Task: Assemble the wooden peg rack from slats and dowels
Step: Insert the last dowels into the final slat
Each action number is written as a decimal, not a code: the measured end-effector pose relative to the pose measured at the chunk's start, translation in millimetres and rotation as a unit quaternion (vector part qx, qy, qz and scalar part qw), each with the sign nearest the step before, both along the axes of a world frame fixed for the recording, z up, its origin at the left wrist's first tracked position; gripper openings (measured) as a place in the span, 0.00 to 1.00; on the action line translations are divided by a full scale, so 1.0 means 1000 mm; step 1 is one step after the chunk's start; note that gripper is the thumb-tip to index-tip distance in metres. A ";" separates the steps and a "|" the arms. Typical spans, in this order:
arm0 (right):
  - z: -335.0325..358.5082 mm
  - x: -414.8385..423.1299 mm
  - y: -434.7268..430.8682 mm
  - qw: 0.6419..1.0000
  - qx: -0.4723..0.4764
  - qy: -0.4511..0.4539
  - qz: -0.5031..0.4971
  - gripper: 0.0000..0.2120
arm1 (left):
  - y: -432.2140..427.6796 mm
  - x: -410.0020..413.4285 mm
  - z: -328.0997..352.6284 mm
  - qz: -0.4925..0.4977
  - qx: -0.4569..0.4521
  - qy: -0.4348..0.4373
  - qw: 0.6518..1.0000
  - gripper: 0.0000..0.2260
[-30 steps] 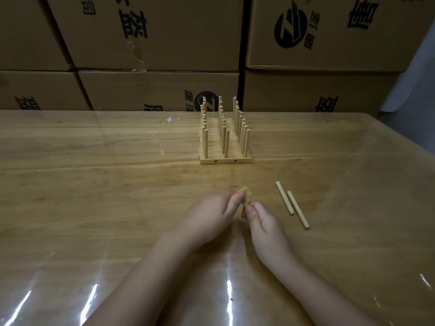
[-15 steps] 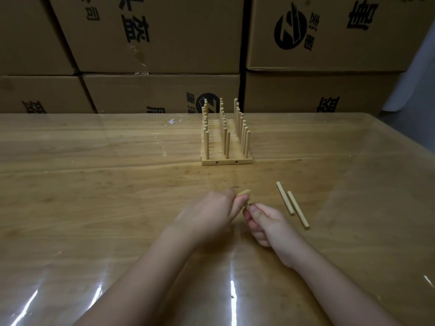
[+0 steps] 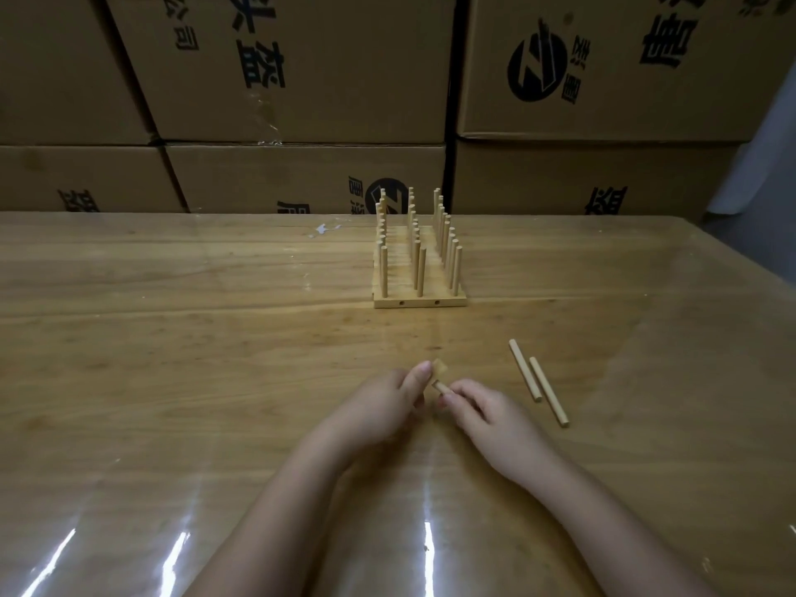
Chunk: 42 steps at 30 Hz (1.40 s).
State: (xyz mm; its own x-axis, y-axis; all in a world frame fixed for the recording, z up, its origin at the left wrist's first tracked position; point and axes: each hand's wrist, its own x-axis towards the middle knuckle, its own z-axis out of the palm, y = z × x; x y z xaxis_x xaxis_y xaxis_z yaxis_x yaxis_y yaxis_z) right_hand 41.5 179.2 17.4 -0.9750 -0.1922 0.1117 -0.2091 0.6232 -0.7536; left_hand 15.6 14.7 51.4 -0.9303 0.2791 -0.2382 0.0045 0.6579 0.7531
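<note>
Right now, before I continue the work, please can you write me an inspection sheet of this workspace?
Surface: wooden table, glossy, with glare streaks near the front edge.
Job's things: peg rack standing upright at the middle back, with three rows of pegs; two loose dowels lying side by side to the right of the hands.
Clutter: small white fleck to the left of the rack.
Hands: left hand holds a slat; right hand pinches the held dowel, which meets the slat.
Cables: nothing seen.
Surroundings: stacked cardboard boxes with black print, behind the table.
</note>
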 end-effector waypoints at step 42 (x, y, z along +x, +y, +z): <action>0.003 0.005 -0.004 0.993 0.031 0.055 -0.099 0.12 | 0.009 -0.010 -0.031 -0.084 0.161 0.048 0.982 0.14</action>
